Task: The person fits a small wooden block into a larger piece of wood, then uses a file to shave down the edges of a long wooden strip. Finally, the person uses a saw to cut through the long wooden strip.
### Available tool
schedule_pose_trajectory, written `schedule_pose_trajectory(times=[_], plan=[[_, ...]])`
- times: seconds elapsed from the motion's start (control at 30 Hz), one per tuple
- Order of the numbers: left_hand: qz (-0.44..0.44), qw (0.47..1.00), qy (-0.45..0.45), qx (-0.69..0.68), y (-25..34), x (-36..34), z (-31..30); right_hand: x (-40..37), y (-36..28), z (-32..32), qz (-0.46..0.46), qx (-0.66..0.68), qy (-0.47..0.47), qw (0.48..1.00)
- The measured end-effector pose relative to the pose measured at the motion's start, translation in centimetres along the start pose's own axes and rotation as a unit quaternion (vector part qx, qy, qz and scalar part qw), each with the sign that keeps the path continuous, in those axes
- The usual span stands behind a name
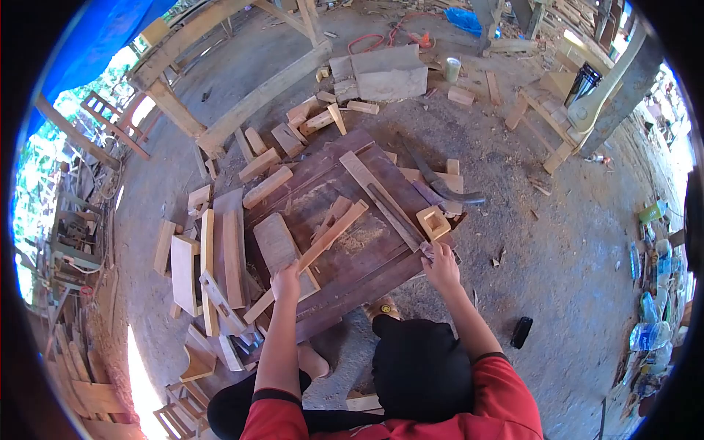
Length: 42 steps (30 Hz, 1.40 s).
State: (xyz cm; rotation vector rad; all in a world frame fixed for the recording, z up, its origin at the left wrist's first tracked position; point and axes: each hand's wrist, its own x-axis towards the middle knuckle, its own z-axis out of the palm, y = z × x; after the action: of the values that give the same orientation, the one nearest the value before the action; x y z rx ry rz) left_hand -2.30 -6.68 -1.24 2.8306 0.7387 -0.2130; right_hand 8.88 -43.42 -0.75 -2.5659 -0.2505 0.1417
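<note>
My left hand [286, 281] is closed around a long wooden strip [335, 238], which slants up to the right over a low dark wooden board [330, 295]. At the board's right side, my right hand [441, 265] has its fingers closed at the near end of a long thin dark bar [394, 213] that looks like a file. Beside that bar lies a pale wooden batten [367, 182]. Just above my right hand sits a small square wooden block with a hollow [433, 223]. A flat rectangular piece of wood [275, 238] rests near my left hand, with sawdust around it.
Cut wood pieces [233, 257] crowd the left and far sides of the board. A curved dark blade-like tool [433, 176] lies at its far right. Wooden frames [264, 110] stand behind. On the ground are a black object [521, 332] and plastic bottles [650, 336].
</note>
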Motion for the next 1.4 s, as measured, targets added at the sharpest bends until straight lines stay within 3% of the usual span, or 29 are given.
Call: schedule_pose_trajectory(times=[0.13,0.23,0.3,0.37,0.43,0.53,0.57,0.63,0.67,0.77,0.8,1.03,1.13,1.2,1.27,1.33,1.37,1.4], plan=[[-0.002,0.998,0.061,0.026,-0.2,-0.7,0.4,-2.6,1.2,-0.5,-0.002,-0.02,0.022,1.0],[0.008,1.0,-0.007,0.01,-0.5,-1.0,-3.2,-3.4,2.1,-2.4,-0.01,-0.048,0.047,0.998],[0.06,0.996,-0.053,0.031,-1.9,-0.8,-6.5,-3.7,2.5,-3.6,-0.015,-0.051,0.046,0.998],[0.05,0.978,-0.197,0.04,-5.4,2.7,-8.6,-2.1,2.6,-4.9,0.001,-0.029,0.084,0.996],[0.047,0.997,-0.066,0.001,-5.6,1.6,-13.4,1.0,3.9,-5.2,0.01,-0.047,0.041,0.998],[0.011,0.995,-0.05,0.091,-6.1,0.2,-20.4,7.6,4.2,-4.9,0.05,-0.043,0.011,0.998],[0.025,0.996,-0.031,0.086,-6.8,-0.6,-21.0,8.6,4.3,-5.0,0.042,-0.042,0.01,0.998],[0.03,0.996,-0.007,0.088,-7.4,-2.5,-22.2,10.9,4.0,-4.4,-0.076,-0.296,-0.053,0.951],[0.028,0.997,-0.028,0.073,-7.4,-3.9,-22.7,12.3,3.8,-3.9,-0.075,-0.334,-0.097,0.935],[0.02,0.999,-0.041,0.0,-11.2,-7.3,-20.5,14.9,5.4,-0.8,-0.128,-0.376,-0.054,0.916],[-0.008,0.998,-0.055,-0.023,-12.1,-8.5,-19.9,15.6,4.2,-1.4,-0.1,-0.385,-0.142,0.906],[-0.144,0.983,-0.106,-0.036,-19.1,-13.5,-16.1,18.2,4.0,0.0,-0.113,-0.352,-0.145,0.918],[-0.104,0.992,-0.07,-0.028,-19.8,-12.7,-16.3,17.5,0.9,-2.0,-0.143,-0.306,-0.088,0.937],[-0.108,0.99,-0.094,-0.015,-17.7,-11.0,-18.1,17.0,-2.2,-4.0,-0.149,-0.202,-0.059,0.966],[-0.046,0.992,-0.041,-0.111,-16.0,-9.5,-18.9,16.0,-6.0,-6.2,-0.188,-0.155,-0.009,0.97],[0.025,0.981,-0.018,-0.192,-10.9,-8.2,-21.9,14.9,-9.4,-7.3,-0.259,-0.058,0.076,0.961],[0.001,0.979,-0.035,-0.201,-9.4,-6.5,-22.2,14.5,-11.4,-8.0,-0.266,-0.064,0.079,0.959],[0.038,0.971,-0.012,-0.236,-5.8,-7.0,-24.3,13.8,-13.6,-8.8,-0.288,-0.03,0.094,0.953]])
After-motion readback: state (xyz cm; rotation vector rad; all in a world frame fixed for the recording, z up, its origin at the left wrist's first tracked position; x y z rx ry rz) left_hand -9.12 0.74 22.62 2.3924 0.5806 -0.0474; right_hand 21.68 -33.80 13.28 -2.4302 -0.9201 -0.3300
